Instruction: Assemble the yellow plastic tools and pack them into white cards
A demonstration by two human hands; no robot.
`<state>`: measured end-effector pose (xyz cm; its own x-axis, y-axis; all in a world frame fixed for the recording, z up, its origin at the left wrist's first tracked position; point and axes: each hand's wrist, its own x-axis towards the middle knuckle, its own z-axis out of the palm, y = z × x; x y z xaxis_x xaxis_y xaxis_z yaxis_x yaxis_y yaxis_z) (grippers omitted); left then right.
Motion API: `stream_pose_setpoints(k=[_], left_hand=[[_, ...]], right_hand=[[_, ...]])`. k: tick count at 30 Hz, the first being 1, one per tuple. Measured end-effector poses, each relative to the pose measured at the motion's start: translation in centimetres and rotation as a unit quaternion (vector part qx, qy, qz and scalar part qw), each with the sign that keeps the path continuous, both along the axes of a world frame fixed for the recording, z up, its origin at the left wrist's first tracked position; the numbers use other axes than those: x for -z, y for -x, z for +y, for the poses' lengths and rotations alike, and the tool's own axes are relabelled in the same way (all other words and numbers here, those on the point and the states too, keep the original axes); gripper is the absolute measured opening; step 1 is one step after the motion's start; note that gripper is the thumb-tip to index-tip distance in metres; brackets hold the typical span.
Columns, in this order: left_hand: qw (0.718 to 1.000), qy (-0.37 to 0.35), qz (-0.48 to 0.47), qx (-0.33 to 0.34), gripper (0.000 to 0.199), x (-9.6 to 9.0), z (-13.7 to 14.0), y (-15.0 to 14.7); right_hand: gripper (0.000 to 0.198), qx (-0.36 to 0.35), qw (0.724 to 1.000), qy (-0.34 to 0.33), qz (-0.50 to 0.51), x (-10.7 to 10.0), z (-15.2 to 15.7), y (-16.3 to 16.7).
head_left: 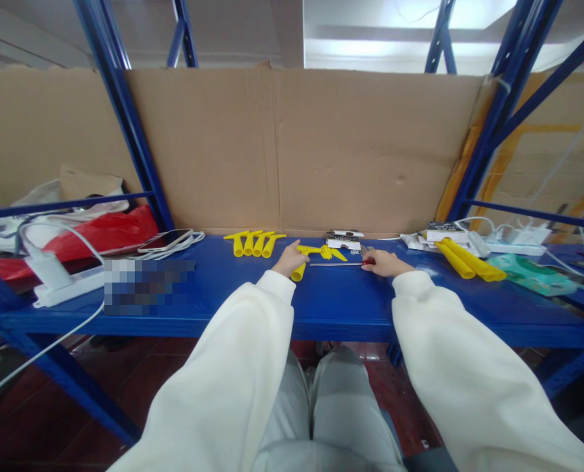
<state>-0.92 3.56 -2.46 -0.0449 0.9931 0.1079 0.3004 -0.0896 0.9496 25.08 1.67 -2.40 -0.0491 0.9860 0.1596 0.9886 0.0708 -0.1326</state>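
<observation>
My left hand (pixel 288 258) is closed around a yellow plastic part (pixel 298 271), a tube with an arm at its top. In my right hand (pixel 388 263) is a screwdriver (pixel 338 264), its red handle in my fingers and its long thin shaft pointing left above the table. The shaft's tip is close to the yellow part; whether they touch I cannot tell. Small yellow pieces (pixel 327 252) lie between my hands. Just behind them stands a small white box (pixel 345 240), with tiny metal bits (pixel 355 252) in front of it.
Several similar yellow parts (pixel 253 245) stand in a row left of my hands on the blue table (pixel 341 301). Yellow tubes (pixel 472 259) lie at right beside a green packet (pixel 532 274). A phone (pixel 166 240), cables and a power strip (pixel 70 285) are at left. Cardboard (pixel 292 151) walls the back.
</observation>
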Motion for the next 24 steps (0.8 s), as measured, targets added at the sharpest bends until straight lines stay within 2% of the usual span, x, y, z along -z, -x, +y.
stream_pose_setpoints(k=[8,14,24], left_hand=[[1.000,0.011,-0.004,-0.005,0.084,-0.2,0.0,-0.1],[1.000,0.003,-0.012,-0.018,0.079,0.0,0.2,-0.1],[1.000,-0.001,-0.011,-0.025,0.076,0.4,0.8,-0.2]], right_hand=[[0.017,-0.004,0.998,-0.029,0.054,-0.2,0.1,0.4],[0.026,0.098,0.992,-0.051,0.060,-0.4,2.2,1.4],[0.065,0.202,0.976,-0.038,0.073,-0.3,5.9,4.6]])
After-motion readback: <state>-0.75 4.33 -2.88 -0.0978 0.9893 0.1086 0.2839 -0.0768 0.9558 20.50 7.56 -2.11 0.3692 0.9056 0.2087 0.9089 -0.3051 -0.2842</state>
